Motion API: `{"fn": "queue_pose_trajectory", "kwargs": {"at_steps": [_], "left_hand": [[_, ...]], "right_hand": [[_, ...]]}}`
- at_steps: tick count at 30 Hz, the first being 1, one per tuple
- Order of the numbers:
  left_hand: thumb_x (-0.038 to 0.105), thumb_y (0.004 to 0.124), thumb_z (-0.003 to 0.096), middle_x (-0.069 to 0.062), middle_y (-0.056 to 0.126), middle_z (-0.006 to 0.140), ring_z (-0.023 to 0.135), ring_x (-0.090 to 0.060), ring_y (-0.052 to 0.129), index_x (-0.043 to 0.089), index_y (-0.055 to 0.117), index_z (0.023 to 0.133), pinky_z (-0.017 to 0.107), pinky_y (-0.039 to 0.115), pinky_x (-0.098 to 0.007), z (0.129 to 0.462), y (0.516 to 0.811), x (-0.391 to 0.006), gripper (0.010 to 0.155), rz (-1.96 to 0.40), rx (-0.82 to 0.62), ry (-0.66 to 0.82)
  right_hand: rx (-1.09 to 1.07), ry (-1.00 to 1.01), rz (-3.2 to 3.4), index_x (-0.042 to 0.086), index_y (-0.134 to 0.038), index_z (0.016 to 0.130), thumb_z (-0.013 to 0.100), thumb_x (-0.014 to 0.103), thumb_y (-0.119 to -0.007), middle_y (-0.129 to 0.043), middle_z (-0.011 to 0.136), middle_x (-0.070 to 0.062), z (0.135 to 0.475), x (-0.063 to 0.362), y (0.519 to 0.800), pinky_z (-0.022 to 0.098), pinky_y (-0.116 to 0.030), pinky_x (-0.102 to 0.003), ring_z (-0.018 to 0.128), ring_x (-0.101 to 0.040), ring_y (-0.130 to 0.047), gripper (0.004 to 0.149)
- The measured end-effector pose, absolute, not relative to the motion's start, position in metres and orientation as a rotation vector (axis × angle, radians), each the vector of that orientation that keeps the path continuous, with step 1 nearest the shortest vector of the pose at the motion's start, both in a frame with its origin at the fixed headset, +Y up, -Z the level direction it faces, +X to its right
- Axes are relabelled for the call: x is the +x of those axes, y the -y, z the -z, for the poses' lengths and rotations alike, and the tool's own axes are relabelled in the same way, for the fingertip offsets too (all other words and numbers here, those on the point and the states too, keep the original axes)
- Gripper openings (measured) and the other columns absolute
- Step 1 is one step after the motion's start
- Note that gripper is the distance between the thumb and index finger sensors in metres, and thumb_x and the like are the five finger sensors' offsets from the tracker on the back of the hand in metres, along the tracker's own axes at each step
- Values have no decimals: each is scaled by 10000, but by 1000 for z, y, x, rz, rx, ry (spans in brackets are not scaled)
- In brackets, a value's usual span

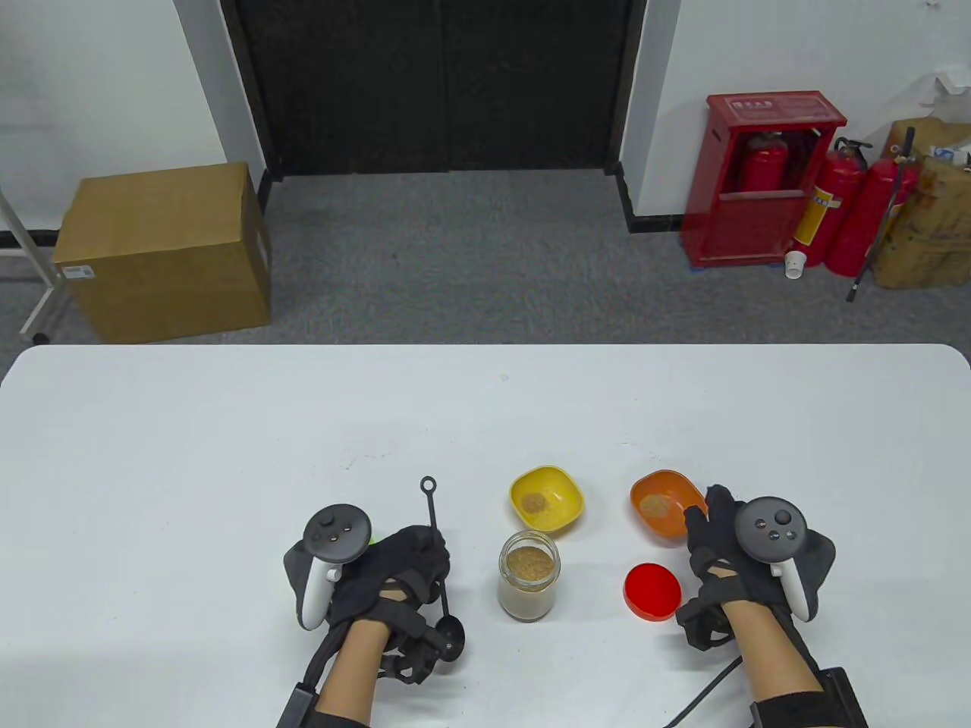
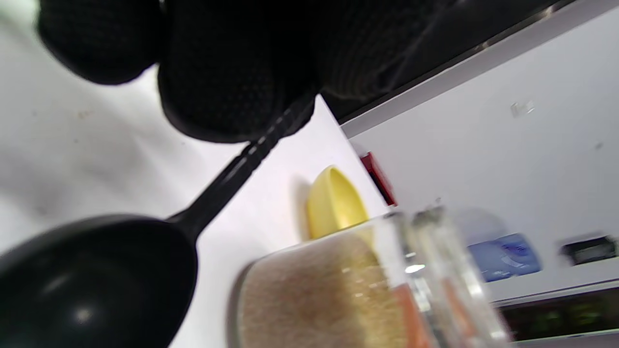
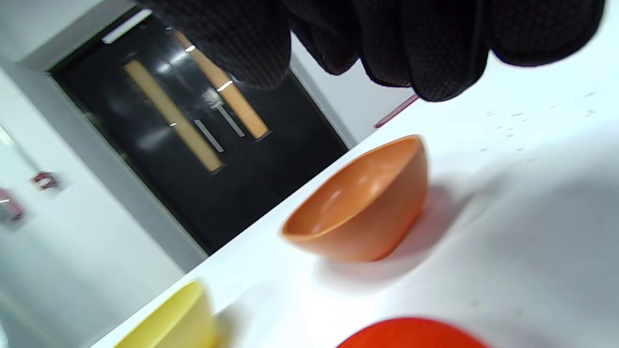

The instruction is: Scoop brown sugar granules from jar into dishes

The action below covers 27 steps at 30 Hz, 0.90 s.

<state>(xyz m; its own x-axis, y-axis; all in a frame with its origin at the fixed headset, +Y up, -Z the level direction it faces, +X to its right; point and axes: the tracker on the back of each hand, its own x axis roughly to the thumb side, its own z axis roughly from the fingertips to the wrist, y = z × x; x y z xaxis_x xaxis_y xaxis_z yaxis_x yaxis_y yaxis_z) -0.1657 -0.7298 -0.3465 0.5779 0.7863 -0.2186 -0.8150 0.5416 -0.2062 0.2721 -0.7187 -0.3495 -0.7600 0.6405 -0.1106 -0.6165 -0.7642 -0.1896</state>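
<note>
1. Brown sugar sits in the glass jar (image 1: 529, 575), lid off, near the front of the table (image 1: 227, 425) between the two hands, and the jar looks well filled, sugar close up under the neck.
2. Nearest the person, the left hand (image 1: 387, 580) grips the black scoop (image 1: 440, 565) by its handle, fingers wrapped around the stem. The left wrist view shows the bowl (image 2: 92, 280) of the scoop dark and bare, no granules visible in it.
3. The scoop's long axis runs front to back: bowl end toward the person and low by the wrist, ring end pointing away up the table. It stands just left of the jar, not in it.
4. The red lid (image 1: 652, 592) lies flat on the table right of the jar, just beside the right hand (image 1: 724, 550).
5. The right hand holds nothing that can be seen. Its fingers reach forward to the near rim of the orange dish (image 1: 666, 506), and from the right wrist view they hang above the rim, so actual contact cannot be told.
6. Farther back, the yellow dish (image 1: 546, 497) sits just behind the jar, with a small brown heap in its middle. The orange dish carries a slightly wider patch of sugar.
7. Reading of progress: both dishes already have a first helping, the jar is hardly drained, and the scoop is empty, so the job seems partway through. More rounds from jar to dishes look likely, starting with turning the scoop bowl toward the jar mouth.
</note>
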Motion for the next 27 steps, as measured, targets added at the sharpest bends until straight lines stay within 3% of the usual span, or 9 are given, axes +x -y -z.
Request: {"fn": "queue_pose_trajectory", "kwargs": {"at_steps": [14,27], "left_hand": [[352,939,487,-86,1063,649,351,-185,1089,66,898,864,356,890,-471,358,760,-149,475,-659,-387,-244],[378,961,471,-60,1062,615,334,-178,1081,82,919,832,355,882,-463,361,765,-144,469,-544,-384,-231]], "right_hand": [[-10,115,-2474,-22,-718,970,547,293,-790,-782,902,-354,330,235,718,377,-745,-661,630,-508,-834,532],[-3,91,-2466,-25,-733,960,548,294,-789,-800,886,-351,330,233,719,366,-755,-651,611,-502,-848,524]]}}
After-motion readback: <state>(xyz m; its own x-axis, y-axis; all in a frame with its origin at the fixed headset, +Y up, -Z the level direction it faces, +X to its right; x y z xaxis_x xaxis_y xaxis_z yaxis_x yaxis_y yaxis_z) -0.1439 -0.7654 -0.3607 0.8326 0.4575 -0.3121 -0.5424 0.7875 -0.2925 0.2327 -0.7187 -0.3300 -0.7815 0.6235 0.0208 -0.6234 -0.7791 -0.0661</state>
